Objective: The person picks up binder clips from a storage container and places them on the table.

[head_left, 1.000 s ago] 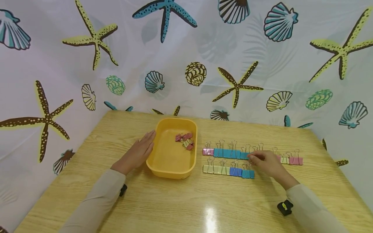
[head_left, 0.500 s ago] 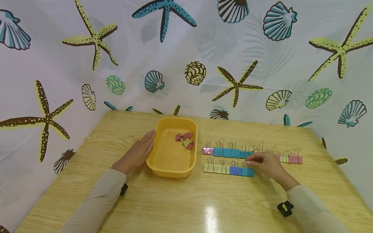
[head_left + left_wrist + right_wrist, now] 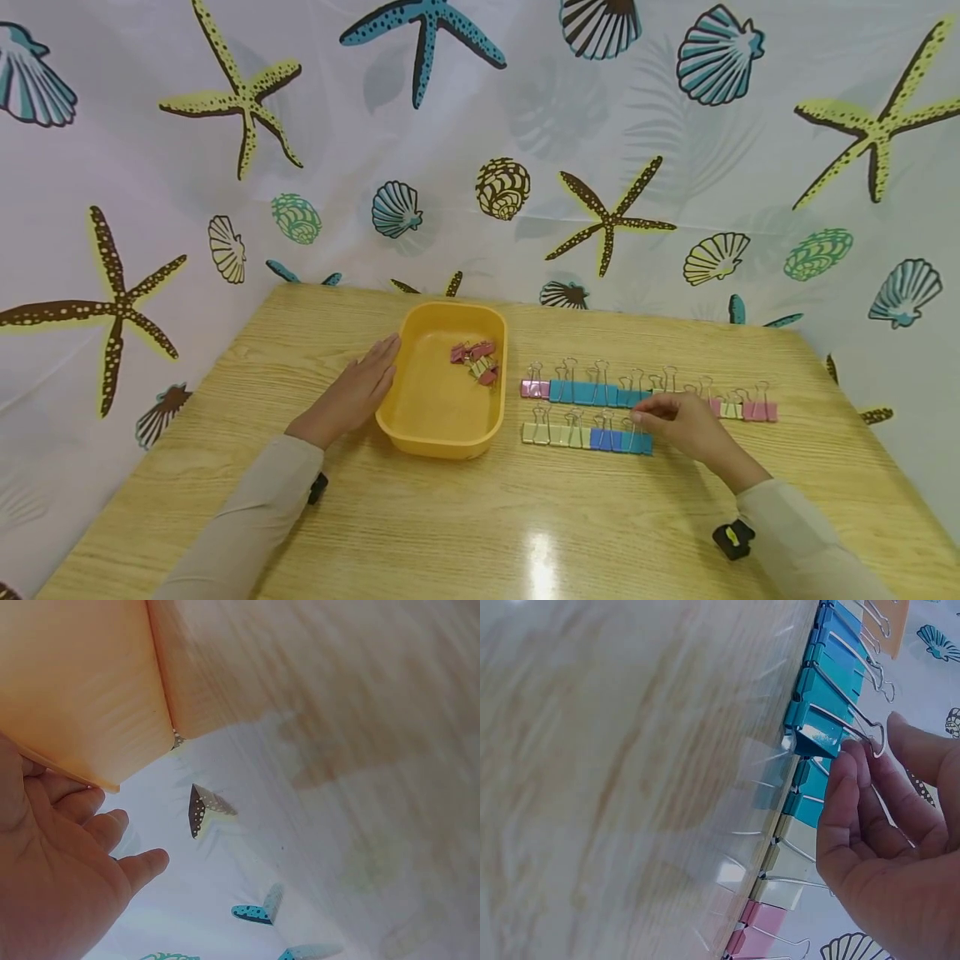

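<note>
My left hand (image 3: 347, 398) lies with straight fingers along the left side of a yellow plastic basin (image 3: 441, 450). Several pink and pale yellow binder clips (image 3: 482, 364) lie jumbled inside it. To the right, my right hand (image 3: 686, 427) pinches a wire handle of the teal binder clip (image 3: 821, 720) at the right end of the front row. That row also has pale yellow clips (image 3: 557, 435) and a blue clip (image 3: 606, 440), handles up. Behind it stands a longer row with pink, teal (image 3: 583, 393) and pale yellow clips, partly hidden by my right hand.
Everything stands on a light wood table (image 3: 420, 525). A white curtain (image 3: 450, 242) printed with starfish and shells hangs along the table's back and sides. Small black devices (image 3: 733, 538) sit at both wrists.
My right hand has drawn back slightly from the rear row to the handle of the front row's end clip. That clip has shifted a touch left. The left hand stays put.
</note>
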### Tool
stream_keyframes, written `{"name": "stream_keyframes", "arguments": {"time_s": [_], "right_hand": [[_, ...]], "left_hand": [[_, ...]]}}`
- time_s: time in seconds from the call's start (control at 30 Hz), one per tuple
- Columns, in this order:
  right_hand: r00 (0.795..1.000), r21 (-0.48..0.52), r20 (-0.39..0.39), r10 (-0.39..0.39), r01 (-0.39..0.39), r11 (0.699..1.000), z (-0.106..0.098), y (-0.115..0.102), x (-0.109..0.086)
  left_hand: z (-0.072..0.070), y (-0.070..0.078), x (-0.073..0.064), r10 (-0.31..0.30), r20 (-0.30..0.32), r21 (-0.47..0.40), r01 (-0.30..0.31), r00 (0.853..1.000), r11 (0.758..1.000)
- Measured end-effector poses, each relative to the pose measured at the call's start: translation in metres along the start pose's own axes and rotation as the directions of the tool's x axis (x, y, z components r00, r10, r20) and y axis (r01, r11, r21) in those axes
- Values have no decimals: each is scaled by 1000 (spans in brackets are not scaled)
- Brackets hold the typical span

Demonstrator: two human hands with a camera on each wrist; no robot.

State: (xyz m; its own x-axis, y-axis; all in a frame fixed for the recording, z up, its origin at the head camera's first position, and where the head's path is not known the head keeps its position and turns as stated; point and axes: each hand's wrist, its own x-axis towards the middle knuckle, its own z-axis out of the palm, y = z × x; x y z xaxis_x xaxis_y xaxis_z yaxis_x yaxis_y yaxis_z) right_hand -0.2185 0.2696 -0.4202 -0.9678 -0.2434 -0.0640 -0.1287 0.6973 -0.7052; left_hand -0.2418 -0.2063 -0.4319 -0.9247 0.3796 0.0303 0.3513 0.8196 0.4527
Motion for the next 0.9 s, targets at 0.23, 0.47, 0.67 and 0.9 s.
{"name": "stream_keyframes", "arguments": {"time_s": [0.23, 0.47, 0.67, 0.9], "right_hand": [[998, -40, -57, 3, -5, 999, -2, -6, -2], [979, -148, -174, -108, 82, 986, -5, -18, -2], [967, -171, -182, -177, 146, 974, -2, -45, 7], [945, -153, -91, -315, 300, 942, 8, -109, 33]], "left_hand": [[1, -2, 1, -5, -5, 6, 5, 1000, 1000], [3, -3, 3, -13, -7, -9, 13, 1000, 1000], [3, -4, 2, -11, -6, -14, 11, 1000, 1000], [2, -3, 1, -8, -1, -28, 8, 1000, 1000]]}}
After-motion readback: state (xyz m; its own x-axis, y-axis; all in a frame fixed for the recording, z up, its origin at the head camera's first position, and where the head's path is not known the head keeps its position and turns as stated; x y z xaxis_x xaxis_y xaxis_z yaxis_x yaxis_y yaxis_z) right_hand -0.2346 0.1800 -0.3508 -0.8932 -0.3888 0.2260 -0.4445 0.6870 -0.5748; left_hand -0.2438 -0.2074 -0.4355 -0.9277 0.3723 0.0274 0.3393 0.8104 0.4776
